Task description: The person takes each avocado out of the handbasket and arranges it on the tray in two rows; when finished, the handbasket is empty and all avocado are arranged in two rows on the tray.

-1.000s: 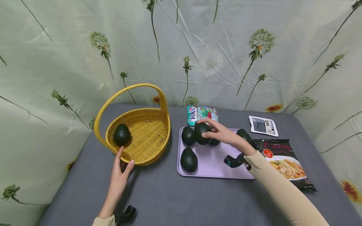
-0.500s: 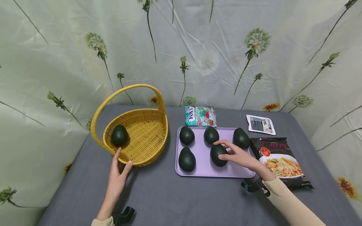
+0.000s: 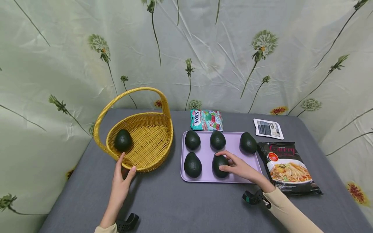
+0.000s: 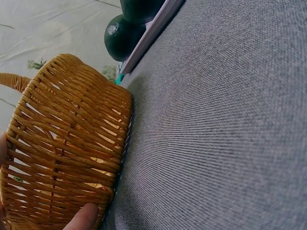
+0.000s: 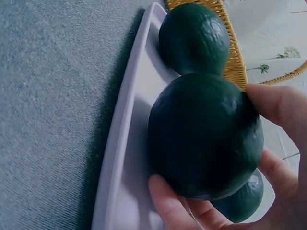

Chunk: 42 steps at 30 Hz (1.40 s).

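Note:
In the head view, my right hand (image 3: 237,166) holds a dark green avocado (image 3: 220,167) at the front middle of the lilac tray (image 3: 233,178). Thumb and fingers curl about it in the right wrist view, where the avocado (image 5: 204,136) hides part of the tray. Two more avocados lie to its left, a front one (image 3: 192,165) and a back one (image 3: 192,140). Behind it is another avocado (image 3: 217,140), and at the back right one more (image 3: 248,143). My left hand (image 3: 120,181) grips the near rim of a yellow wicker basket (image 3: 151,142), which contains one avocado (image 3: 123,140).
A teal candy bag (image 3: 207,120) lies behind the tray. Right of the tray is a black noodle packet (image 3: 289,168), with a small white packet (image 3: 268,128) behind it. A floral curtain (image 3: 186,55) borders the grey table (image 3: 180,207). The basket's tall handle (image 3: 131,91) arches upward.
My right hand moved from the tray's back toward its front, carrying the avocado, then shifted slightly left. The left hand stayed at the basket's rim.

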Each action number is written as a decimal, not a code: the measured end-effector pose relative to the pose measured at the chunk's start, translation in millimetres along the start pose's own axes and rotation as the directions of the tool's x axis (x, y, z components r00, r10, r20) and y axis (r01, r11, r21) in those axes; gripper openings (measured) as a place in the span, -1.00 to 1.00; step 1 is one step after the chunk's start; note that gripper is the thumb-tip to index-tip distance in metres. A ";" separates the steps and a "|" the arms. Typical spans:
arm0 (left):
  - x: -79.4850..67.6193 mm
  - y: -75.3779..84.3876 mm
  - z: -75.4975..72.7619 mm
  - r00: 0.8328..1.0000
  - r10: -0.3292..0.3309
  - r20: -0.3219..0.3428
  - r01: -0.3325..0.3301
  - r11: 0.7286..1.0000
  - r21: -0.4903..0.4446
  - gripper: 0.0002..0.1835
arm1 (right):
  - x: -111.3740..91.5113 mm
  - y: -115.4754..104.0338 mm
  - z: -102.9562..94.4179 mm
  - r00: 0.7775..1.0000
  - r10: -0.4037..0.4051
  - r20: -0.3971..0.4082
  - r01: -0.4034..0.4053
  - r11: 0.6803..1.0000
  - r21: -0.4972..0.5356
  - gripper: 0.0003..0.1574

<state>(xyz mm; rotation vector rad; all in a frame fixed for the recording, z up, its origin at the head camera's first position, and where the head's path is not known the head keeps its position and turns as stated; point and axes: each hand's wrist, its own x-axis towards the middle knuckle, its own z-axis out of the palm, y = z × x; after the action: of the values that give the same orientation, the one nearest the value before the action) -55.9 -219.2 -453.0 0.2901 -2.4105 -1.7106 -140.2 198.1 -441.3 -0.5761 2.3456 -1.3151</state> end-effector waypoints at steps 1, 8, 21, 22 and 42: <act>0.1 -0.1 -0.1 1.000 0.000 0.000 0.000 1.000 -0.002 -0.21 | -0.2 -0.3 0.4 1.000 0.002 0.000 -0.002 1.000 -0.001 -0.42; 0.7 -1.1 -0.2 1.000 0.010 0.002 -0.010 1.000 -0.005 -0.20 | -1.7 -0.6 0.9 1.000 0.007 -0.005 -0.007 1.000 -0.027 -0.41; -1.2 -2.0 -0.9 1.000 0.023 0.013 -0.023 1.000 -0.009 -0.21 | -5.5 -2.5 -13.4 1.000 0.003 -0.016 -0.003 1.000 0.020 -0.44; -1.1 -2.0 -0.9 1.000 0.024 0.013 -0.023 1.000 -0.011 -0.21 | -5.1 -3.1 -15.7 1.000 -0.006 -0.024 0.006 1.000 0.011 -0.45; -2.9 -2.4 0.0 1.000 0.029 -0.004 -0.029 1.000 0.006 -0.24 | 64.1 -62.6 -13.0 0.971 -0.235 0.038 0.232 0.970 0.073 -0.54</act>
<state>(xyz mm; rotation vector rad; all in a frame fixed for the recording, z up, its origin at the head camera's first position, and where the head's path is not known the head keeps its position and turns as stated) -53.0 -219.3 -455.3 0.2574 -2.4048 -1.6895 -190.7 143.8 -389.4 -0.8736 2.2385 -1.4599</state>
